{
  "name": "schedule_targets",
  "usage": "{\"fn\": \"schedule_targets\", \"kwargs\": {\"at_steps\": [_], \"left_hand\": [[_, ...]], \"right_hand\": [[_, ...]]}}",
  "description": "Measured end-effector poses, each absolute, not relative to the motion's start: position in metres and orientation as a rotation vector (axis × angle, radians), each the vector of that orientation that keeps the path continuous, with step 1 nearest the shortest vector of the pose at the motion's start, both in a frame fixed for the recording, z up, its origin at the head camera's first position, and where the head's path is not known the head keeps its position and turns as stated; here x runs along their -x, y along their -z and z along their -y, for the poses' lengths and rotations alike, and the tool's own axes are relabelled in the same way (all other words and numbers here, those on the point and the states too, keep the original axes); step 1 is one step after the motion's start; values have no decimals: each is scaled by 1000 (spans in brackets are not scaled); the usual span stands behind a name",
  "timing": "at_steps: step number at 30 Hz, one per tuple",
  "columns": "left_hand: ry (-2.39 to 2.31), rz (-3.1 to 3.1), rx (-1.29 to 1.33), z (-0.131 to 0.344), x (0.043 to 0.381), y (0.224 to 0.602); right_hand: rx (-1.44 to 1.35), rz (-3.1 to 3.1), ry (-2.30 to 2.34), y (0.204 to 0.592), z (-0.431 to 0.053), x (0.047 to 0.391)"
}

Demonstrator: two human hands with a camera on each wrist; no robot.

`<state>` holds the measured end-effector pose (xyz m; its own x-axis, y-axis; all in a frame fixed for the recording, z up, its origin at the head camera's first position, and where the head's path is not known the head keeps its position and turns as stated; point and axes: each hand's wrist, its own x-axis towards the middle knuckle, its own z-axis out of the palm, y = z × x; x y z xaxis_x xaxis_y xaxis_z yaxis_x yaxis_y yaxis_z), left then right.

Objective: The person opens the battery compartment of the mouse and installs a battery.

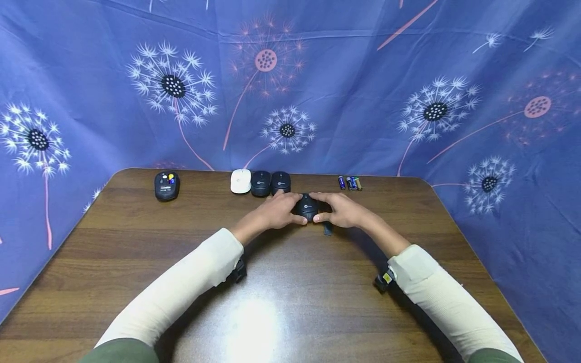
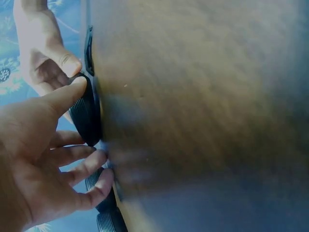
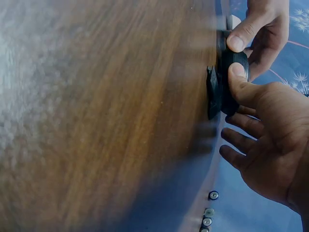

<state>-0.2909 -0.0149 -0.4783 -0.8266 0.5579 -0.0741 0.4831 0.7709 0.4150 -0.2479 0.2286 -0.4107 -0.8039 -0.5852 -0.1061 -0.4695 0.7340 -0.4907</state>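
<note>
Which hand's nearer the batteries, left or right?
Right. The right hand, on the right side of the held black mouse, is just short of the batteries. The left hand is on the mouse's left side, farther off.

The left hand (image 1: 278, 209) and right hand (image 1: 344, 209) hold a black mouse (image 1: 307, 205). Left of it — three mice (image 1: 260, 184); right of it — batteries (image 1: 351, 183).
</note>
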Motion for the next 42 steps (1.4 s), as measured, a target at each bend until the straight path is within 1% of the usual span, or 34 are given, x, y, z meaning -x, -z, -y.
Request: {"fn": "schedule_targets", "kwargs": {"at_steps": [7,13,14,18,21,28,35,42], "left_hand": [[-818,-2615,-875,31,305,488],[-1029,-2504,-821,41,311,498],[-1068,-2491,-811,42,309,496],[-1213,-2457,-688,42,276,456],[-1330,-2450,-596,39,259,435],[-1538,-2459,-477,30,241,427],[-1618,-2514,-350,24,225,417],[-1638,-2480,-300,26,220,417]], "right_hand": [[842,-2601,679,406,-224,250],[833,-2534,835,405,-222,250],[821,-2531,863,404,-221,248],[775,-2552,962,405,-218,244],[719,-2573,1047,405,-213,241],[609,-2676,1198,408,-203,237],[461,-2441,1517,408,-193,233],[312,-2311,1616,408,-190,223]]}}
